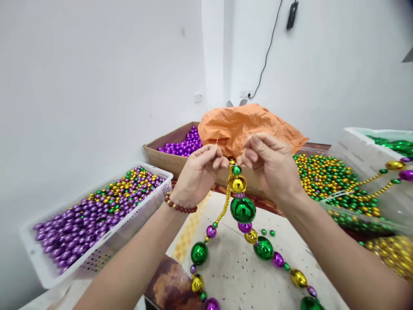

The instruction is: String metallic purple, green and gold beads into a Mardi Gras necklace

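A bead necklace (243, 210) of shiny green, gold and purple beads hangs between my two hands, its lower strands spreading over the table. My left hand (206, 165), with a dark red bead bracelet (181, 208) at the wrist, pinches a thin string (217, 141) whose end sticks up above the fingers. My right hand (266, 159) is closed too, fingers curled at the other side of the necklace's top; the string in them is mostly hidden. Just below the fingertips hang a small green bead (236, 170) and a gold bead (238, 184).
A white basket (106, 237) of purple, gold and green beads stands left. Behind is a cardboard box (155, 157) with purple beads and an orange sheet (245, 125). Clear bins (355, 217) of beads stand right, with another necklace (380, 189). Two loose green beads (272, 233) lie on the table (238, 262).
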Tool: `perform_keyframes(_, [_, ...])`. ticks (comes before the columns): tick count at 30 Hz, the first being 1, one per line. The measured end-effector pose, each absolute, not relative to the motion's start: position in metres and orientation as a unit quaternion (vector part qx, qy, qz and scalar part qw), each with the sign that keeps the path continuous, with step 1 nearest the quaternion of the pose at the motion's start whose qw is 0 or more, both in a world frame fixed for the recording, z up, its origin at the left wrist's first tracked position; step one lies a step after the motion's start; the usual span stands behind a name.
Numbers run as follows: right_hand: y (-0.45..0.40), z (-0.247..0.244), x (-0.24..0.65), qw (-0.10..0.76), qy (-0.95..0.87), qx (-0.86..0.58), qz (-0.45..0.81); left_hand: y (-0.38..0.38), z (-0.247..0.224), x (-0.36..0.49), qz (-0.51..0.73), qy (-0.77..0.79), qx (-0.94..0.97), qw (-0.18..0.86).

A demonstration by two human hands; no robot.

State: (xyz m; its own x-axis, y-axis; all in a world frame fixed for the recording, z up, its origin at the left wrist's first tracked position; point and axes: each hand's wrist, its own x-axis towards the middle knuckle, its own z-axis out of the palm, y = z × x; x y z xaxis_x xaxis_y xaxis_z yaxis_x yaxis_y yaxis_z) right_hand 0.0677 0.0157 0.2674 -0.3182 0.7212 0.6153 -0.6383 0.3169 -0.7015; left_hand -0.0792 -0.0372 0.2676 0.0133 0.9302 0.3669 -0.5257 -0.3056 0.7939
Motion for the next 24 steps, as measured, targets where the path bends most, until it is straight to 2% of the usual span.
perform_keyframes(4, [0.023,0.333,0.069,0.591,-0.612,-0.055,0.523,-0.028,0.329,-0.077,0.670,0.246,0.527,0.461])
perform_keyframes(7, [0.029,0.399,0.062,0.601,-0.639,-0.070,0.475,-0.017,0.392,-0.079,0.690,0.256,0.555,0.387])
perform_keyframes(12, [0.024,0.493,0.052,0.635,-0.645,-0.012,0.426,-0.020,0.488,-0.083,0.689,0.207,0.629,0.295])
perform_keyframes(14, [0.019,0.506,0.051,0.634,-0.647,0.015,0.424,-0.027,0.502,-0.085,0.681,0.184,0.651,0.279])
perform_keyframes(20, [0.014,0.504,0.050,0.596,-0.658,0.018,0.460,-0.038,0.502,-0.089,0.637,0.192,0.686,0.296])
perform_keyframes(24, [0.003,0.533,0.054,0.608,-0.666,0.032,0.432,-0.048,0.528,-0.084,0.653,0.173,0.689,0.262])
